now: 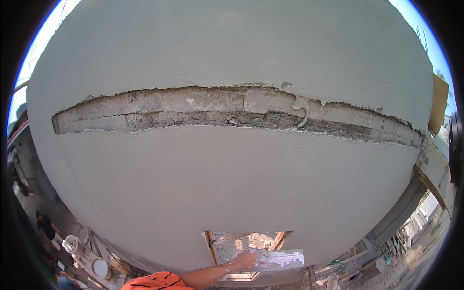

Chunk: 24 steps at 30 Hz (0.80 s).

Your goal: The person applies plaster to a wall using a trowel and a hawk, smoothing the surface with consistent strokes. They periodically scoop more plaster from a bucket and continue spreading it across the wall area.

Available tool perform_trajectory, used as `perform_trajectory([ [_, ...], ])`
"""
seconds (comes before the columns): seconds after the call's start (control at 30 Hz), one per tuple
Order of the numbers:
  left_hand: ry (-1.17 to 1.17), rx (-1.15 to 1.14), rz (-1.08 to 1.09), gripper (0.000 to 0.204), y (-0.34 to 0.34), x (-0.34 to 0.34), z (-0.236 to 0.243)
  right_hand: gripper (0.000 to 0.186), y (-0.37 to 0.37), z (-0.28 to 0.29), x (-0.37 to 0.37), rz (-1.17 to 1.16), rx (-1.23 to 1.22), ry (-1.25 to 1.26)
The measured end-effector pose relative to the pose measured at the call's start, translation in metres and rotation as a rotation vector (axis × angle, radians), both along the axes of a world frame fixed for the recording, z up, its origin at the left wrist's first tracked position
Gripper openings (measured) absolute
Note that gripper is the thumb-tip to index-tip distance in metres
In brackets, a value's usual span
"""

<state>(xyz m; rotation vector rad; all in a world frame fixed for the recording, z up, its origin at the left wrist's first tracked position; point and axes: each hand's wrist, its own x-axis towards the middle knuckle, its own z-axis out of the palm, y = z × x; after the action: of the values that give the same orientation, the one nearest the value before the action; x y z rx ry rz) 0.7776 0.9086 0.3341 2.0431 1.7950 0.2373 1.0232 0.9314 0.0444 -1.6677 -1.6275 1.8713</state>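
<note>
Reaching in from the lower edge under an orange-and-black sleeve, my left hand is closed on a plastering trowel. The flat rectangular trowel carries whitish plaster with a pinkish streak, and its handle is mostly hidden by my fingers. Both are low in front of the smooth grey plastered wall, beside a wood-edged opening. Higher up, a long rough band of bare masonry crosses the wall. A smear of wet plaster hangs over its right part. My right hand is out of view.
White buckets stand on boards at the lower left, near a person in a dark top. Another person is partly visible below. Timber and rubble lie at the lower right, under a concrete beam.
</note>
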Motion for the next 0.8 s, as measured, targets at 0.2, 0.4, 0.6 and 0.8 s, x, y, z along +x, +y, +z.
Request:
perform_trajectory([
  [0.2,-0.185,-0.069,0.115,0.044,-0.036,-0.06,-0.078,0.012,-0.165,-0.123,0.074,-0.258,0.063,0.178],
  [0.4,-0.278,-0.213,0.079,0.034,-0.091,-0.093,-0.159,0.011,-0.22,-0.058,0.054,-0.518,0.044,-0.121],
  [0.6,-0.561,-0.546,0.038,0.03,-0.096,-0.103,-0.288,0.019,-0.296,-0.143,0.063,-0.593,-0.046,-0.19],
  [0.8,-0.902,-0.998,0.439,0.029,-0.095,-0.096,-0.409,0.024,-0.232,-0.211,0.11,-0.636,-0.145,-0.084],
])
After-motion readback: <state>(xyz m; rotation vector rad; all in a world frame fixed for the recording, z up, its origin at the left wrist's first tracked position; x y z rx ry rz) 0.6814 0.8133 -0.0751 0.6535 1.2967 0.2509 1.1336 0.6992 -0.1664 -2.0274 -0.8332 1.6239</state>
